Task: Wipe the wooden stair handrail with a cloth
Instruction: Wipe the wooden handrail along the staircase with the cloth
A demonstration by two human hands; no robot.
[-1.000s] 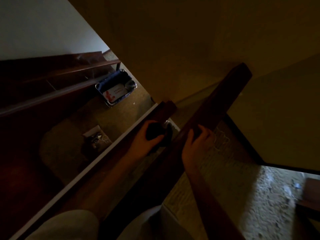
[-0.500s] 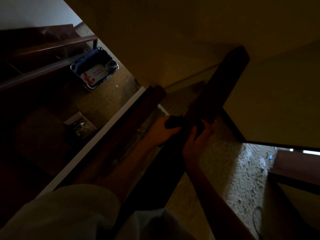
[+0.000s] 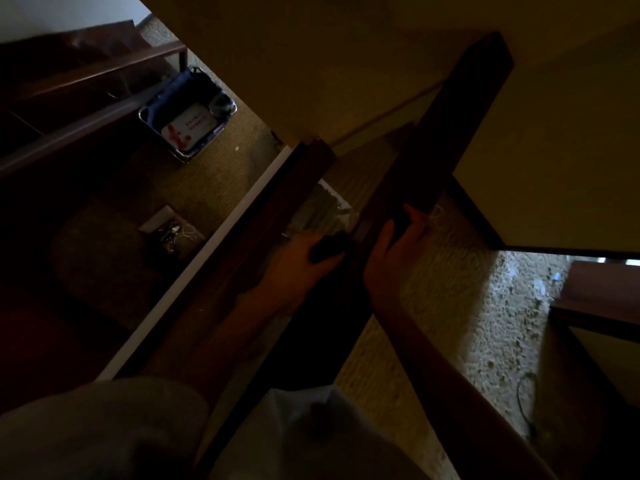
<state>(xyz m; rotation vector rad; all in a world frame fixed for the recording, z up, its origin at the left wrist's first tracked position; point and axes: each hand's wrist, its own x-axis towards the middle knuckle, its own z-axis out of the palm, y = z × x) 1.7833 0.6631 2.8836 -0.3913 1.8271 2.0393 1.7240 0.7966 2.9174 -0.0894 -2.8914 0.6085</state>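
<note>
A dim stairwell is seen from above. A dark wooden handrail runs diagonally from the lower middle of the view up to the right, where its squared end is set against a yellowish wall. Partway along it, the hands are placed one on each side.

The left hand is curled round a small dark cloth, which is held against the rail's left face. The right hand is wrapped round the rail's right edge, with its fingers hooked over the top. No cloth is held in it.

Several risks can be judged from this position:

- **Missed patches:** In such poor light, dust and unwiped areas could easily be overlooked. Because the cloth is bunched small, only a narrow strip of one face is likely to be covered at each pass.
- **A dropped cloth:** An open drop lies just left of the rail. If the grip were loosened, the cloth could fall to the lower landing, where a basket is seen.
- **Fresh marks:** Cleaned wood could be marked again by the bare right hand as it is slid along.
- **Lost balance:** The far end of the rail may call for leaning, and footing on the carpet could be lost.
- **Tripping:** A thin cable lies on the carpet at lower right and might be caught underfoot.
</note>
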